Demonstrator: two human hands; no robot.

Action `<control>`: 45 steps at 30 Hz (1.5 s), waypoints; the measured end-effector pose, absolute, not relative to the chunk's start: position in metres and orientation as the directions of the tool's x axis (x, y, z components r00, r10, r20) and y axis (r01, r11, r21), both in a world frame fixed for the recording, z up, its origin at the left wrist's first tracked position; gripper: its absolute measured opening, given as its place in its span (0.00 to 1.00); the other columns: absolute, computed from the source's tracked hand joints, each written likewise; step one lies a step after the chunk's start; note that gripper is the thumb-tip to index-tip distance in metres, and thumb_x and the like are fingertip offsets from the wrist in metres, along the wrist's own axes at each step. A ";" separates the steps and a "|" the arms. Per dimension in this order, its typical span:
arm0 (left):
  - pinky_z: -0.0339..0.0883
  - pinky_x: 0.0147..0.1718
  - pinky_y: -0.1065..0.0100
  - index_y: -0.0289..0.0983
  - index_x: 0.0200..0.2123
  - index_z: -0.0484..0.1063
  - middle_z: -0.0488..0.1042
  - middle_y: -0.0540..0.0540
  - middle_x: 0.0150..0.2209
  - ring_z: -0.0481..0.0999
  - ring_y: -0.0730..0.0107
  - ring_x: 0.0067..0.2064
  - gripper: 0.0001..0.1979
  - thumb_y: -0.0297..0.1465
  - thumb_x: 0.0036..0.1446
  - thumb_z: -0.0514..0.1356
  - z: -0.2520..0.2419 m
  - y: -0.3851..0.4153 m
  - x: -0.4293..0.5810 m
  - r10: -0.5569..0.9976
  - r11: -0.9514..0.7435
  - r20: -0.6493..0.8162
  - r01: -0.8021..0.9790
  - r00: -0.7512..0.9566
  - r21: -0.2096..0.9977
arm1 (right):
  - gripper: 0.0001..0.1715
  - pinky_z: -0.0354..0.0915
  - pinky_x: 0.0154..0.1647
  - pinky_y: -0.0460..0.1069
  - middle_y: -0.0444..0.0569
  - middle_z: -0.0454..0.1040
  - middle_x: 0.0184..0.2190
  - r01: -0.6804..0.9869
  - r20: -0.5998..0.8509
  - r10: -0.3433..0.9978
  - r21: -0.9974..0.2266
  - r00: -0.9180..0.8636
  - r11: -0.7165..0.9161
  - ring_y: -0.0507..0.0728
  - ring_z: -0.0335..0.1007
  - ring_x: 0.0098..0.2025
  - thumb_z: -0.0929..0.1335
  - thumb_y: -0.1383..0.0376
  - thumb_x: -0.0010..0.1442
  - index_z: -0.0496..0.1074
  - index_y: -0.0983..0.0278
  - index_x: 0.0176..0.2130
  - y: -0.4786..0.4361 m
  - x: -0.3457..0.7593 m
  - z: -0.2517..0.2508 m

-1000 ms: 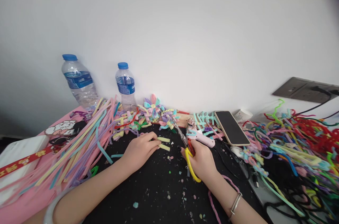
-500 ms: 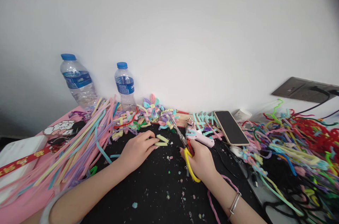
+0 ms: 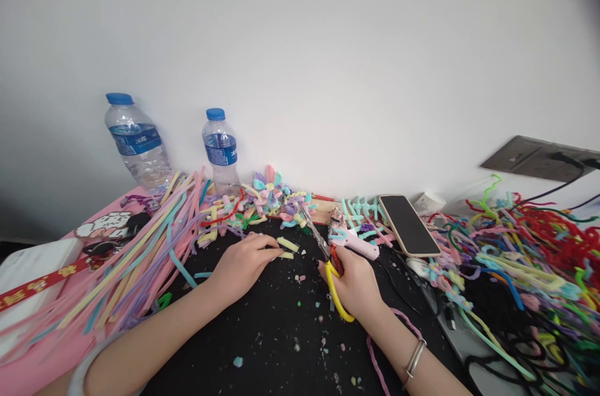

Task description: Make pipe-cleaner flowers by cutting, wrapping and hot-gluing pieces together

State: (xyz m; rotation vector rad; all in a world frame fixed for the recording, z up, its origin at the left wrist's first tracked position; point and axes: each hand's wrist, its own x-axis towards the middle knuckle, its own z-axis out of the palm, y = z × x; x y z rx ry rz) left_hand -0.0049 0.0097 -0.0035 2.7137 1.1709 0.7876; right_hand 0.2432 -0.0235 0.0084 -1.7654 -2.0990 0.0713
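Left hand (image 3: 241, 263) has its fingertips right at two short yellow strips (image 3: 288, 245) over the black mat (image 3: 276, 333), can't tell if it's really pinching them. Right hand (image 3: 357, 282) is wrapped round the scissors (image 3: 323, 246), blades pointing wallward, phone (image 3: 410, 225) just beyond.

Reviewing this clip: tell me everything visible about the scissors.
The scissors have slim, shiny, metal-looking blades and a yellow and orange-red handle, seemingly plastic. The right hand grips the handle, partly hiding it; a yellow loop curves out beside the hand. The blades point forward, slanting left toward the flowers, over the black surface. Whether the blades are fully closed, or their tips touch anything, is unclear.
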 end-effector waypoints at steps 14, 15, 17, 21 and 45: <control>0.69 0.37 0.65 0.39 0.44 0.76 0.75 0.43 0.41 0.76 0.63 0.39 0.19 0.20 0.64 0.47 -0.005 0.010 -0.006 0.694 -0.712 0.343 0.672 0.633 0.203 | 0.18 0.45 0.24 0.46 0.41 0.60 0.19 0.935 0.240 0.964 -0.300 -0.119 0.190 0.53 0.57 0.21 0.64 0.54 0.58 0.57 0.61 0.24 -0.023 0.243 0.007; 0.70 0.41 0.64 0.39 0.44 0.76 0.76 0.43 0.42 0.76 0.62 0.40 0.19 0.20 0.64 0.47 -0.006 0.010 -0.006 0.692 -0.715 0.346 0.666 0.634 0.210 | 0.18 0.45 0.24 0.46 0.41 0.60 0.19 0.935 0.243 0.963 -0.299 -0.120 0.192 0.53 0.57 0.21 0.64 0.54 0.58 0.57 0.61 0.24 -0.023 0.244 0.007; 0.68 0.46 0.60 0.38 0.45 0.75 0.77 0.43 0.42 0.77 0.62 0.42 0.18 0.21 0.64 0.47 -0.006 0.010 -0.005 0.692 -0.716 0.354 0.659 0.629 0.229 | 0.18 0.45 0.24 0.46 0.41 0.61 0.19 0.934 0.248 0.961 -0.298 -0.123 0.196 0.53 0.58 0.21 0.64 0.54 0.58 0.57 0.61 0.24 -0.023 0.244 0.006; 0.68 0.47 0.59 0.37 0.42 0.74 0.78 0.44 0.41 0.77 0.61 0.42 0.13 0.24 0.65 0.49 -0.005 0.009 -0.003 0.721 -0.689 0.361 0.666 0.592 0.285 | 0.18 0.45 0.23 0.46 0.41 0.62 0.19 0.934 0.253 0.959 -0.298 -0.124 0.200 0.53 0.58 0.21 0.64 0.54 0.58 0.58 0.61 0.24 -0.023 0.243 0.006; 0.72 0.42 0.68 0.37 0.30 0.74 0.80 0.49 0.35 0.79 0.69 0.37 0.09 0.25 0.62 0.57 -0.005 0.007 -0.008 0.633 -0.761 0.616 0.522 0.468 0.385 | 0.18 0.46 0.23 0.46 0.41 0.61 0.19 0.926 0.278 0.949 -0.297 -0.151 0.235 0.53 0.59 0.21 0.64 0.54 0.58 0.57 0.60 0.24 -0.023 0.244 0.005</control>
